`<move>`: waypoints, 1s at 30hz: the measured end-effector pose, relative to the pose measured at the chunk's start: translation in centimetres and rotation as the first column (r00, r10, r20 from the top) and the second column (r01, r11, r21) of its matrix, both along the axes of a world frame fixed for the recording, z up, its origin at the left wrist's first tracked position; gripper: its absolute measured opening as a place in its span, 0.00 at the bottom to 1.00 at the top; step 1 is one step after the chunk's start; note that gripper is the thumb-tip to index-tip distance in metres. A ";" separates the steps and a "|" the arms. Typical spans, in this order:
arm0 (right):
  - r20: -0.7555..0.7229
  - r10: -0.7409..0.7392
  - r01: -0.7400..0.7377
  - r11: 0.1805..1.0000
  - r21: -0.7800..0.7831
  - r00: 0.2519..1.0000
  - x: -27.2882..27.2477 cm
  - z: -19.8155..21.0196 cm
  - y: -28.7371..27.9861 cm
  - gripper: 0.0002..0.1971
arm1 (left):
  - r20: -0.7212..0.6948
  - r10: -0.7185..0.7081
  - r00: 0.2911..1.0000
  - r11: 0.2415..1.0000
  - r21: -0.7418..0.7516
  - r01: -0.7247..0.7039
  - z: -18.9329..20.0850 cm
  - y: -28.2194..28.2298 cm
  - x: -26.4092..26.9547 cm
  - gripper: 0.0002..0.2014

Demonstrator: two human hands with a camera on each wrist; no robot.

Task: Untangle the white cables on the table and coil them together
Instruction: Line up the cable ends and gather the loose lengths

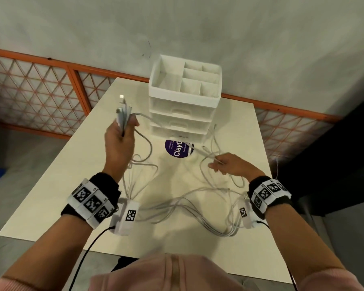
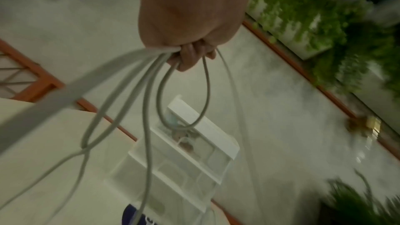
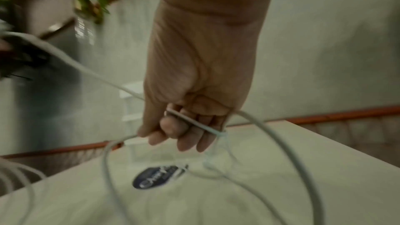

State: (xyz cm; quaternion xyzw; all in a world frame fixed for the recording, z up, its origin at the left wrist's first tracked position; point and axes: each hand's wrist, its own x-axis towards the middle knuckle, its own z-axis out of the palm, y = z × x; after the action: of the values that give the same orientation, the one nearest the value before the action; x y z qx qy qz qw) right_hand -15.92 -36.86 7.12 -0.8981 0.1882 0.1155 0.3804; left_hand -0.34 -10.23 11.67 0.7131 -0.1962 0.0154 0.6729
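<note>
Both hands (image 1: 119, 141) (image 1: 232, 165) grip white cables (image 1: 189, 206); wrist views blurred.

Tangled white cables (image 1: 183, 204) sprawl across the table, ends lifted.

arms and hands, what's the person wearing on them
Both hands, left hand and right hand, are bare, with no gloves or rings visible. Each wrist has a black band wrapped in white blocks printed with black square tags, plus a white camera box below it with a black cable trailing off. Pink sleeves are pushed up the forearms.
</note>
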 end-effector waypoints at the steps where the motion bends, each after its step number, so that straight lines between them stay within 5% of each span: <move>1: -0.033 -0.017 0.016 1.000 -0.026 0.999 -0.8 -1.1 -0.9 0.15 | 0.017 0.039 0.999 0.999 0.014 -0.040 0.1 0.2 0.4 0.12; 4: -0.058 -0.078 0.074 0.995 -0.071 0.995 -2.3 -3.0 -2.9 0.14 | 0.031 0.123 0.992 0.990 0.070 -0.125 -0.3 0.4 0.9 0.12; 10: 0.181 -0.118 0.123 0.992 -0.016 0.976 -1.3 0.4 -3.1 0.07 | -0.021 0.108 0.994 0.941 0.325 -0.096 -2.2 -0.1 0.9 0.15; 15: 0.229 0.066 -0.059 0.998 -0.037 0.971 0.9 6.4 0.7 0.05 | 0.031 -0.173 0.984 0.949 0.273 0.158 -1.3 -1.9 -1.6 0.19; 19: 0.296 0.168 -0.192 0.980 0.054 0.940 2.7 9.3 4.1 0.04 | -0.040 -0.431 0.902 0.847 0.327 0.419 -0.4 -4.1 -4.0 0.03; 21: 0.315 0.146 -0.169 0.985 0.047 0.938 3.3 9.4 4.1 0.06 | -0.064 -0.459 0.886 0.825 0.340 0.452 -0.4 -4.3 -4.4 0.09; 24: 0.252 0.123 -0.137 0.990 0.040 0.960 2.9 7.6 2.8 0.06 | -0.026 -0.418 0.908 0.849 0.343 0.401 -0.4 -4.1 -4.1 0.14; 30: -0.094 0.127 -0.146 0.961 -0.234 0.987 1.2 1.5 -0.2 0.06 | 0.129 -0.241 0.962 0.953 0.218 0.209 1.3 -3.5 -3.9 0.13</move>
State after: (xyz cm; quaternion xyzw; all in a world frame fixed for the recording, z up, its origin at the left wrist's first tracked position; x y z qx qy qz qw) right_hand -14.67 -37.04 8.65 -0.9430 0.1532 0.1527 0.2527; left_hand -4.24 -13.70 12.92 0.7473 -0.3284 -0.0266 0.5771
